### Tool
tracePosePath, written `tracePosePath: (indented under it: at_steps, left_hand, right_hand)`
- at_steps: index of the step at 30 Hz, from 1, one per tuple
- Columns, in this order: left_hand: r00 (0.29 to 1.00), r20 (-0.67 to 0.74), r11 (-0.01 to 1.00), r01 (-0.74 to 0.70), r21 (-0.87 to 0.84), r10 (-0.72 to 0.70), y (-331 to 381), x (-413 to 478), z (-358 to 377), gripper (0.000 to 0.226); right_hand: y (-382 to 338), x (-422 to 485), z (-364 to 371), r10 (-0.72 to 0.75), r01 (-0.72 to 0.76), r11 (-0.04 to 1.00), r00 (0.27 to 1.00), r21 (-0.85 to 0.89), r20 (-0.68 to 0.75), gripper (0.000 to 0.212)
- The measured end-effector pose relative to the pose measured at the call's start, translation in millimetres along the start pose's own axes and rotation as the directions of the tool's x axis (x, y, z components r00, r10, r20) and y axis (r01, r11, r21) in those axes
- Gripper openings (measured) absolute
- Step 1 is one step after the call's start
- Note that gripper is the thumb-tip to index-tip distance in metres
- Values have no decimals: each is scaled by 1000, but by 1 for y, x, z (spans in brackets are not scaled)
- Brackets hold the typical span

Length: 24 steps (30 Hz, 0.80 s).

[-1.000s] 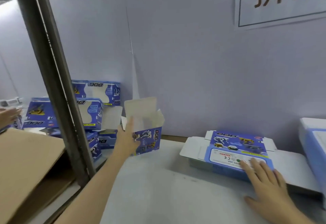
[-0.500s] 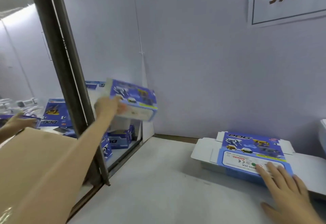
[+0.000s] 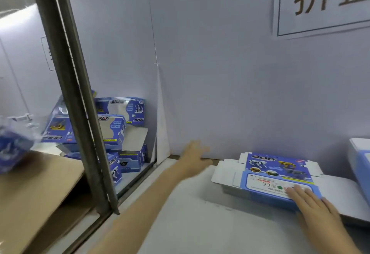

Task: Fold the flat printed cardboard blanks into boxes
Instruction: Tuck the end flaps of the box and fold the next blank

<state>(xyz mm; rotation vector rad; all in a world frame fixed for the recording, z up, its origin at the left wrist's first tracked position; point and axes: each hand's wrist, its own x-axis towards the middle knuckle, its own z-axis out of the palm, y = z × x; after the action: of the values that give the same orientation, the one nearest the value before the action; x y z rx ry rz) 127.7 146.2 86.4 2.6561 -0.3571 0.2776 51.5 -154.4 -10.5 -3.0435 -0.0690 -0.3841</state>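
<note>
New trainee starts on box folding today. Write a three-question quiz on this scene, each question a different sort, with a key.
1. True or false: the right hand lies flat on the stack of flat blanks.
2. What does the left hand hold?
A. a folded box
B. nothing
C. a flat blank
3. Fill in: the folded boxes are piled to the ___ of the metal post, against the wall.

Key: 1 true; 2 B; 3 right
</note>
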Motion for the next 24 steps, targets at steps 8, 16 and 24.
tracePosePath:
  at_steps: [8,16,24]
  left_hand:
    - [947,115,900,-322,295,301,85,-40,125,59]
    - [942,192,892,-323,315,274,94,-34,138,54]
    - [893,-122,879,-389,275,433,104,-40,99,48]
  right_hand:
    - [11,-24,2,-171,201,979,898,30,-406,82]
    - [15,-31,-5,-133,252,936,899,244,-417,33]
    - [8,-26,-55,4,85,896,980,435,-201,36]
